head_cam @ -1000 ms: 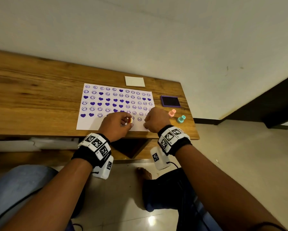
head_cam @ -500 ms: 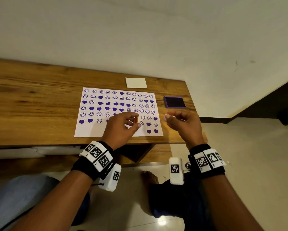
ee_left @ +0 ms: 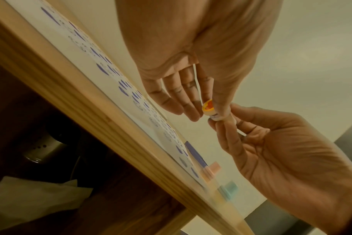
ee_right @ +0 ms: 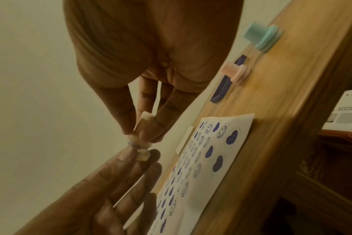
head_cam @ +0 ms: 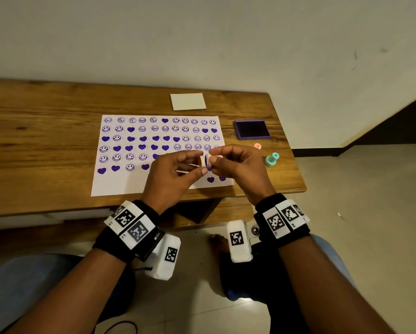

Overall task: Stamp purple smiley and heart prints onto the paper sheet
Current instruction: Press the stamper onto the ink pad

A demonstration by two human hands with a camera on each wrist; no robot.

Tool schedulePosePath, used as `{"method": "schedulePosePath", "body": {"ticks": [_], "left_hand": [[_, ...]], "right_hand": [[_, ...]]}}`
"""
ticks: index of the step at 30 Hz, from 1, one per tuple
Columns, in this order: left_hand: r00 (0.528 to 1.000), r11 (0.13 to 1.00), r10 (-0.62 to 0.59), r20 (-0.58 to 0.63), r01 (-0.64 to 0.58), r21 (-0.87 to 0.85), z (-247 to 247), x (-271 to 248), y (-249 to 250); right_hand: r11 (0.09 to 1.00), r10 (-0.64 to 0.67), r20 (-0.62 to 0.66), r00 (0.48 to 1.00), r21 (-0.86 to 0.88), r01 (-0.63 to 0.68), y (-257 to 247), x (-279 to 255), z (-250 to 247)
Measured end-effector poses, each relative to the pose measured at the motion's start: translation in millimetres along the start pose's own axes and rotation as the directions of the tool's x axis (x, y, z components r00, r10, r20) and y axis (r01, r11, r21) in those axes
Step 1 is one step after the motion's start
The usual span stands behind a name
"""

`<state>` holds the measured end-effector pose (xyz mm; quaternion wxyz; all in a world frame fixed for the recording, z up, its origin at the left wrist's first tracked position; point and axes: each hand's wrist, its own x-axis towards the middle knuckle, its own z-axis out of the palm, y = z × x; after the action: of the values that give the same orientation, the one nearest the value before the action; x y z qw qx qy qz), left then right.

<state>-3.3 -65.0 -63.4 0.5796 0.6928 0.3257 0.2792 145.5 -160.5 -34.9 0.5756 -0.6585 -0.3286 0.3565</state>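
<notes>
The white paper sheet (head_cam: 129, 183) lies on the wooden table (head_cam: 45, 131), covered with rows of purple smileys and hearts. Both hands hover above its right half. My left hand (head_cam: 201, 162) pinches a small orange-topped stamp (head_cam: 202, 161) between thumb and forefinger; the left wrist view shows a heart on the stamp's (ee_left: 208, 106) cap. My right hand (head_cam: 213, 158) pinches a white stamp (ee_right: 144, 125) by its handle. The two stamps meet end to end between the fingertips. The hands hide some prints.
A purple ink pad (head_cam: 251, 129) lies open right of the sheet. A pink stamp (head_cam: 257, 146) and a teal stamp (head_cam: 272, 159) stand near the table's right edge. A small white card (head_cam: 188, 101) lies behind the sheet.
My right hand lifted off the sheet, swung right, then came back to meet the left hand. Both hands now hold their stamps together above the paper.
</notes>
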Motion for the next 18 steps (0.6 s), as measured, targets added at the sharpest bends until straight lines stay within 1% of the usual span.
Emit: {"method": "schedulePosePath", "body": {"ticks": [8,13,16,18], "left_hand": [[0.999,1.0,0.024,0.039,-0.024,0.008,-0.6,-3.1,5.2],[0.999,0.999,0.036,0.034,-0.036,-0.012,-1.7,-3.8,5.5],[0.998,0.999,0.037,0.047,-0.035,-0.042,-3.9,-4.1,5.8],[0.998,0.999,0.046,0.052,-0.045,-0.027,-5.6,-3.8,5.7]], "right_hand": [[1.0,0.016,0.04,0.999,0.021,-0.017,0.7,-1.1,0.2],[0.998,0.034,0.061,0.998,0.042,-0.037,3.7,0.2,0.3],[0.998,0.043,0.094,0.995,0.048,-0.047,6.1,0.3,0.6],[0.996,0.058,0.115,0.992,0.056,-0.065,7.8,0.5,0.8]]}}
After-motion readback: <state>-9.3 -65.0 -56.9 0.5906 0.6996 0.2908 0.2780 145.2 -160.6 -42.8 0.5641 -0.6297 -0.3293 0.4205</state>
